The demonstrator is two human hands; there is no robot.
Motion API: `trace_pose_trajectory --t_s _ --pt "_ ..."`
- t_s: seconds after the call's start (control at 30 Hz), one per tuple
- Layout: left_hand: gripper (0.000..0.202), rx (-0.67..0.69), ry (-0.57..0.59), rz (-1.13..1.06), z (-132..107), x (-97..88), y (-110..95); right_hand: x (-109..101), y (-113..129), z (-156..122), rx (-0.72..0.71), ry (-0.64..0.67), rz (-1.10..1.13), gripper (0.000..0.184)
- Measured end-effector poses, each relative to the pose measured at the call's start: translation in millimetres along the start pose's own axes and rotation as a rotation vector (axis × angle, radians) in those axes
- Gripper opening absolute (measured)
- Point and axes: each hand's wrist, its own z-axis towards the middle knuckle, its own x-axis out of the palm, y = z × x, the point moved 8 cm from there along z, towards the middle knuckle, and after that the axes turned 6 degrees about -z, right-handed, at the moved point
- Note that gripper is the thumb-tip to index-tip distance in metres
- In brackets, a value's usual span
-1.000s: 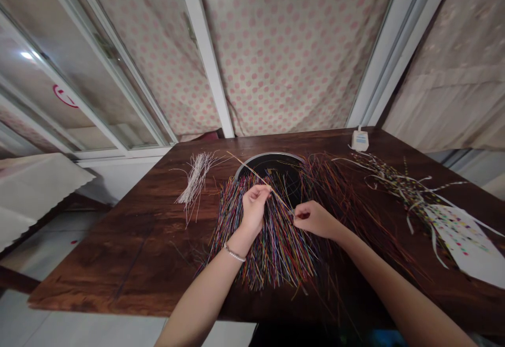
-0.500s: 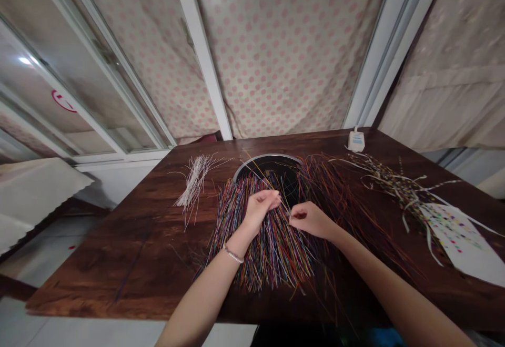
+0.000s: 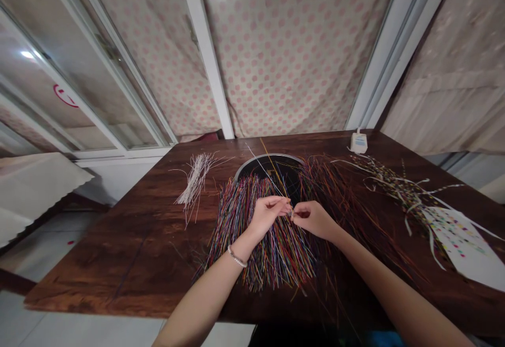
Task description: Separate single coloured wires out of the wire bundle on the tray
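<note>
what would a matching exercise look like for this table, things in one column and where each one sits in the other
Things
1. white strand bundle
2. multicoloured strand fan
3. small white box
4. sheet printed with coloured dots

Places
A. at the far edge of the wooden table
B. towards the table's right side
C. beneath the left hand and right hand
D. left of the round dark rimmed opening

Pairs: 1-D, 2-C, 3-A, 4-B
</note>
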Motion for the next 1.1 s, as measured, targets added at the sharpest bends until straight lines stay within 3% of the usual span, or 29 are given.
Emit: trace_pose_trajectory --t_s 0.17,0.5,0.8,0.9,1.0,1.1 --pt "0.023 0.124 -0.093 0.056 -3 -4.6 -10 0 7 -3 -0.020 0.008 -0.014 0.012" --pt "0.024 0.379 -0.144 0.221 -13 -2.0 -34 -6 17 -2 -0.047 0.001 -0.004 0.014" --pt "0.020 0.394 -0.174 0.188 -9 -3.5 -38 -5 13 -1 -0.035 -0.013 -0.042 0.014" --pt "0.019 0.404 -0.205 0.154 -6 -15.2 -43 -2 8 -3 -0.023 -0.011 -0.063 0.013" --pt "0.018 0.455 -0.316 0.101 -2 -41.4 -51 3 0 -3 0.014 0.075 -0.045 0.010" --pt "0.019 0.419 -0.378 0.065 3 -60.3 -47 -2 -7 -1 0.063 0.139 0.038 0.010"
